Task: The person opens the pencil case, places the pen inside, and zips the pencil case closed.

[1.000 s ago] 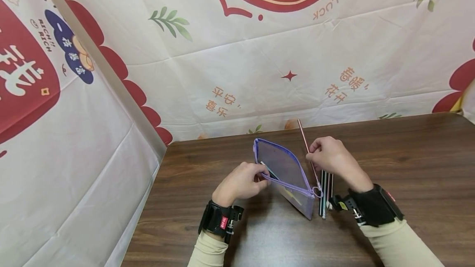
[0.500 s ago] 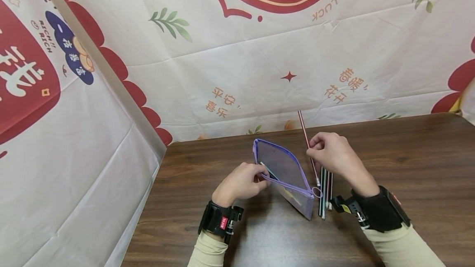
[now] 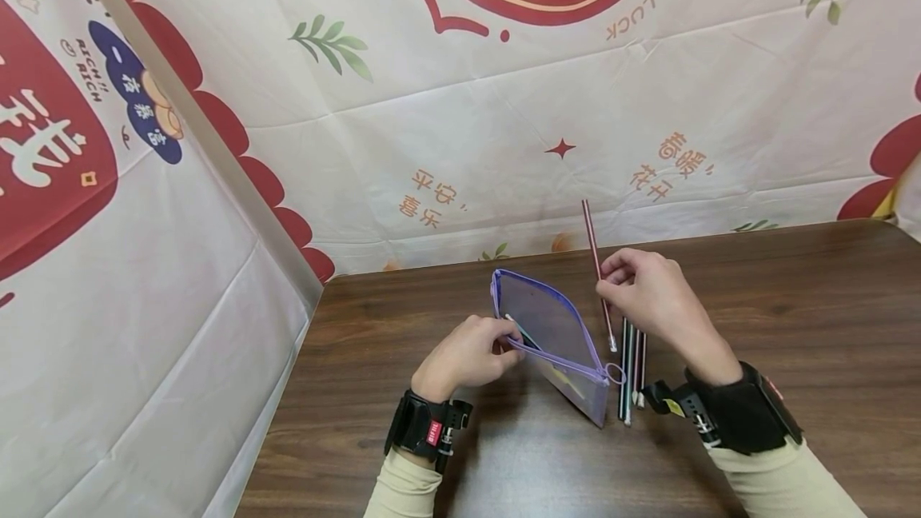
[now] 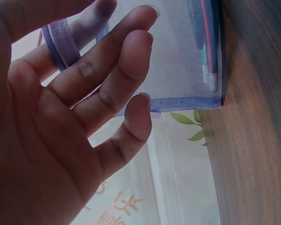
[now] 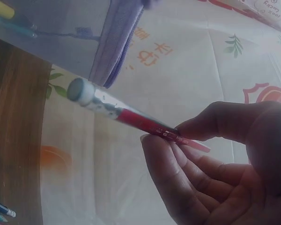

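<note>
My left hand [image 3: 471, 352] pinches the near edge of a purple mesh zip pouch [image 3: 583, 390], holding its mouth apart. Several pencils [image 4: 209, 61] show inside the mesh in the left wrist view. Between thumb and fingertips, my right hand [image 3: 647, 290] holds a red pencil [image 3: 592, 238] upright with a slight tilt, just right of the pouch. Its white eraser end [image 5: 82, 91] points down, near the pouch's zip edge in the right wrist view. Below that hand, several dark and striped pencils [image 3: 629, 378] lie side by side on the table.
The brown wooden table [image 3: 791, 326] reaches back to a white printed cloth [image 3: 504, 134] hanging behind it. Another cloth-covered panel [image 3: 201, 286] stands along the left side. A purple ring [image 3: 615, 373] hangs at the pouch's right corner.
My right hand has lifted the red pencil up, so its eraser end now hangs higher beside the pouch. The left hand and pouch have stayed in place.
</note>
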### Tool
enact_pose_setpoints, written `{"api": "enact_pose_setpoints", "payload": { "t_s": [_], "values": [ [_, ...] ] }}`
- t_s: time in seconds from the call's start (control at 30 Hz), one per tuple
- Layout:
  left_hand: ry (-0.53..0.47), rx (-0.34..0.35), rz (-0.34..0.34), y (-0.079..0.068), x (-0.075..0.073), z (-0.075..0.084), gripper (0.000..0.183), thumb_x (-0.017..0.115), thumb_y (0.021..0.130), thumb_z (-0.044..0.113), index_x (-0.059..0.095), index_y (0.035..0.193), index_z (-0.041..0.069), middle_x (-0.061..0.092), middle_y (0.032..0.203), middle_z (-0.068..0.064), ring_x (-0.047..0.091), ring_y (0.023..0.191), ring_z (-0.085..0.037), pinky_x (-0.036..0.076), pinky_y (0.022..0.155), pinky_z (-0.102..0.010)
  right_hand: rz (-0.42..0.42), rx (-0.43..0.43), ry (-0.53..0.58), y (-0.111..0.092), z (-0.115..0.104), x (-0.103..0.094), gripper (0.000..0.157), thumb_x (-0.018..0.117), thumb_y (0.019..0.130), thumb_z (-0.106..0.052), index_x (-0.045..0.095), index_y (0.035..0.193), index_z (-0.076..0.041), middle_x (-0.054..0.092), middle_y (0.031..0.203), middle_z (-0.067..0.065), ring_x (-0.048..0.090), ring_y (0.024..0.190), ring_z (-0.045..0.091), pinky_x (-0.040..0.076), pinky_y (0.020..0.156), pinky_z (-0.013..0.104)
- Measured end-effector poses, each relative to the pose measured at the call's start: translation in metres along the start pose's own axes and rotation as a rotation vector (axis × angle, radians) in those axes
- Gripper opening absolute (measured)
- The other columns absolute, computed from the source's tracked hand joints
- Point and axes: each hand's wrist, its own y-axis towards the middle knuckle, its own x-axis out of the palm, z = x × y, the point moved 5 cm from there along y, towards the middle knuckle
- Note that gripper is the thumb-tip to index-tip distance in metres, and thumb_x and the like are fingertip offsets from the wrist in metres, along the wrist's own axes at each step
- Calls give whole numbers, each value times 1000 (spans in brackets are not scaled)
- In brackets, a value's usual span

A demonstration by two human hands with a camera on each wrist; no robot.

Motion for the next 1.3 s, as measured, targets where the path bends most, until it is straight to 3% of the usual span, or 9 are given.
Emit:
{"api": "enact_pose_setpoints", "payload": {
  "t_s": [0.73,1.3],
  "values": [
    [6,3,7,0,1,-1,6,64,86,20,67,85,15,63,73,8,55,64,-2,43,56,-14,57,-50,38,-4,-9,-7,13,62,82,-11,65,92,-3,69,79,12,62,69,20,46,59,35],
    [-6,-4,-9,-1,1,0,5,63,87,20,66,83,17,61,72,9,51,61,0,40,53,-15,111,-94,66,-9,-21,-12,14,64,84,-11,65,95,-3,69,82,10,62,72,18,48,60,26]
  ]
}}
